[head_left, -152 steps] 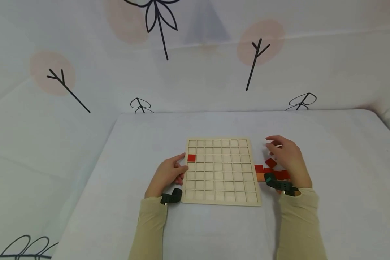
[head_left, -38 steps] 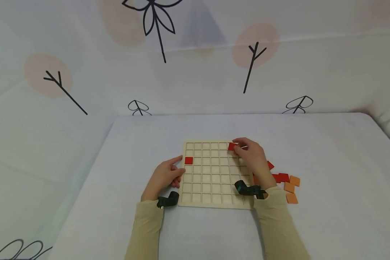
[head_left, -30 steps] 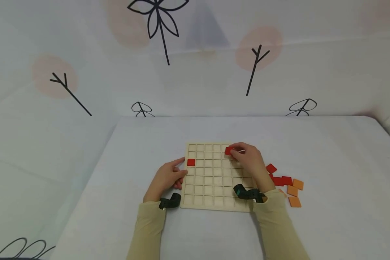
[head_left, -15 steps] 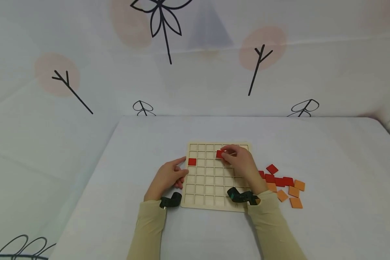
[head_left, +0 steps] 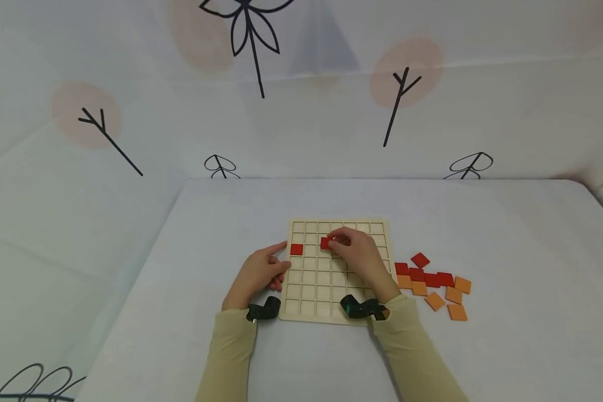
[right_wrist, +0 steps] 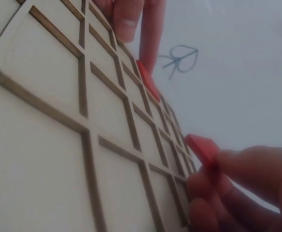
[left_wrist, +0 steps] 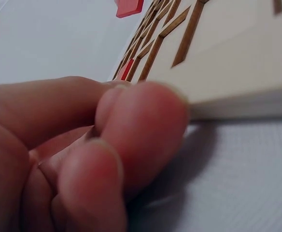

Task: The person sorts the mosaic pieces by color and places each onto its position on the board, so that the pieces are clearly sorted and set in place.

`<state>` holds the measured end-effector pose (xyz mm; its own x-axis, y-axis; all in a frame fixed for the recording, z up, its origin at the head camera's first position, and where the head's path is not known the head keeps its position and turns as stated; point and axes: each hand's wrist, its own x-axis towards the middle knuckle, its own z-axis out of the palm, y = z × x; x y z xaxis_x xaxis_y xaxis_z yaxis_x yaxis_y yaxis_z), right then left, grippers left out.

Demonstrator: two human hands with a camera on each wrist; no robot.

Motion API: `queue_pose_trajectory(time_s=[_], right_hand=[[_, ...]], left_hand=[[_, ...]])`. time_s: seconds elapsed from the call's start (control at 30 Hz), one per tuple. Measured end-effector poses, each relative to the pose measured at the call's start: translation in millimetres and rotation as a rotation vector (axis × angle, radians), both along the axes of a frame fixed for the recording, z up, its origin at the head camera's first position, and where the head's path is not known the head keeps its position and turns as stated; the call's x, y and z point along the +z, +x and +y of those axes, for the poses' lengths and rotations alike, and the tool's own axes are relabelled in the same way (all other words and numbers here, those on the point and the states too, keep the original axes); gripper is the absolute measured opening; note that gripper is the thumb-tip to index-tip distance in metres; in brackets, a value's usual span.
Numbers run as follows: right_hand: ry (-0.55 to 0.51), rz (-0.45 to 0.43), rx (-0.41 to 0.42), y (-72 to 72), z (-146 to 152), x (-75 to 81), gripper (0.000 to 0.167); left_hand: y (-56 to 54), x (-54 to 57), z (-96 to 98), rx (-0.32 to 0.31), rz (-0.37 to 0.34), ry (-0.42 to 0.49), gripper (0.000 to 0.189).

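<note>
A pale wooden board [head_left: 309,277] with a grid of square recesses lies on the table. One red square tile [head_left: 296,249] sits in its leftmost column, third row from the far edge. My right hand [head_left: 359,254] pinches a second red tile [head_left: 325,243] between thumb and fingers, to the right of the first. In the right wrist view this held tile [right_wrist: 203,149] is tilted above the grid. My left hand [head_left: 258,272] touches the board's left edge with index finger and thumb; its other fingers are bent below.
Right of the board lie several loose red tiles [head_left: 420,260] and several orange tiles [head_left: 454,295], some against the board's edge. A white cloth covers the table [head_left: 522,251], and a patterned cloth [head_left: 321,123] hangs behind it.
From beside the loose tiles on the right, my right hand has come over the board with a red tile and travelled left across its far rows. The left hand stays at the edge.
</note>
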<state>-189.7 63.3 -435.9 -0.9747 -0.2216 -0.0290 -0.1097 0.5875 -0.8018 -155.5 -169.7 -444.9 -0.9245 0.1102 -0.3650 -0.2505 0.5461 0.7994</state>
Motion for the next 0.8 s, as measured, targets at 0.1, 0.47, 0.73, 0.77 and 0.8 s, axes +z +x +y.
queue_pose_trajectory(time_s=[0.1, 0.47, 0.73, 0.77, 0.8], right_hand=[[-0.007, -0.005, -0.008, 0.5, -3, -0.9, 0.02], [0.078, 0.017, -0.035, 7.5, -21, 0.0, 0.019], [0.12, 0.036, -0.069, 10.1, -28, -2.6, 0.02], [0.127, 0.041, -0.073, 10.5, -29, -2.8, 0.019], [0.134, 0.046, -0.076, 10.9, -30, -3.0, 0.019]], left_hand=[[-0.3, -1.2, 0.1, 0.002, 0.0, 0.001, 0.058], [-0.7, -2.1, 0.3, -0.005, 0.007, -0.004, 0.058], [-0.2, -1.3, 0.2, -0.003, 0.01, -0.007, 0.057], [-0.2, -1.3, 0.1, -0.005, 0.013, -0.006, 0.057], [-0.2, -1.3, -0.1, -0.006, 0.016, -0.003, 0.057]])
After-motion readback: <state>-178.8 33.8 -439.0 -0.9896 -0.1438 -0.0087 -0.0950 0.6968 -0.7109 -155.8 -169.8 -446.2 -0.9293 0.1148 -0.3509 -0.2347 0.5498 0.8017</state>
